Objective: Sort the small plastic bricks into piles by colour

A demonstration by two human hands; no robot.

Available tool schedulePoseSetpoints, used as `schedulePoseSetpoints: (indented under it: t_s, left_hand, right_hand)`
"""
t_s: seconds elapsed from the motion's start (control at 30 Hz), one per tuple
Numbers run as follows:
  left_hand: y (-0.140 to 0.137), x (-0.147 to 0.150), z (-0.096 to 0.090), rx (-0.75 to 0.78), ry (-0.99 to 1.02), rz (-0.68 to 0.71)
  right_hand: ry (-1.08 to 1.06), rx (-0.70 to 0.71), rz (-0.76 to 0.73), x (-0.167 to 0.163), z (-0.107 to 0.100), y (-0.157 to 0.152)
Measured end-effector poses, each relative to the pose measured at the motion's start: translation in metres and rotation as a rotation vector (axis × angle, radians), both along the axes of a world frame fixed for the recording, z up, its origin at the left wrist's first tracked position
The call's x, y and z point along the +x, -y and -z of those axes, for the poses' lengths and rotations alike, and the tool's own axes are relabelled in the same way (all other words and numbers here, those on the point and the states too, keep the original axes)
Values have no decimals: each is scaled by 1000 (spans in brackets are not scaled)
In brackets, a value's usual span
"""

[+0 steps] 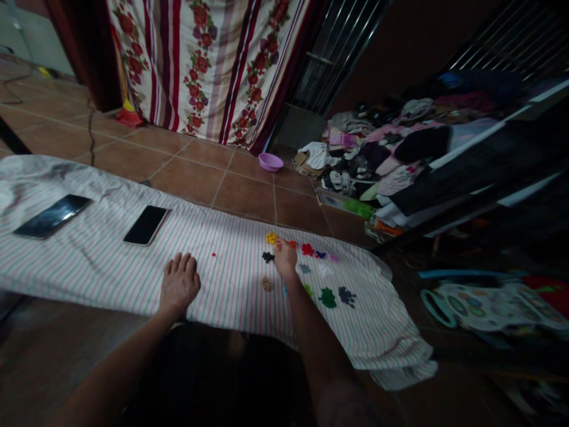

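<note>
My left hand [180, 283] lies flat on the striped cloth [231, 290], fingers stretched forward. A single small red piece [214, 255] sits to its right. Over among small colour-sorted piles, my right hand [285, 259] has its fingers drawn together beside the yellow pile [271, 238]; whatever they may hold is too small to make out. Near that hand are a black pile [268, 257], an orange pile [292, 244] and a red pile [307, 249]. Closer to me lie a tan pile [266, 284], a dark green pile [328, 298] and a dark grey pile [347, 296].
A phone [146, 225] and a tablet-like dark device [54, 216] rest on the cloth at left. Beyond the covered surface, a purple basin [271, 162] stands on the tiled floor. Heaped clothes [377, 142] fill the right back, before a floral curtain [208, 71].
</note>
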State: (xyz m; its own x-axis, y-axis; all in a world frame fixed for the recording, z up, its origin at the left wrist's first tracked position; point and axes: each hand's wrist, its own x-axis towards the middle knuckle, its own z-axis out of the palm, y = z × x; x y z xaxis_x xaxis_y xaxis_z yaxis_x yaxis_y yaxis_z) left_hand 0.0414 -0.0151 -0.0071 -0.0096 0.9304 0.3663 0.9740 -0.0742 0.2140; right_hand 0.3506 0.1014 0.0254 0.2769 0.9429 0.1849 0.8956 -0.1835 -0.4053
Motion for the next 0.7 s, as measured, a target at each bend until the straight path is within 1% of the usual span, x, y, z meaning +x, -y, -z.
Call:
schedulePoseSetpoints:
  t_s: [0.17,0.37,0.57,0.7]
  left_hand:
    - [0,1,-1,-3,36,-4]
    - [0,1,-3,-8,83,8]
    - [0,1,-5,-29,39,-5]
    - [-1,1,-4,-25,14,-10]
  right_hand:
    - [80,-43,-35,0,6,-5]
    - [120,-15,-62,3,15,-10]
    - [116,-60,-163,4,14,-14]
    - [129,-37,-190,2,12,-18]
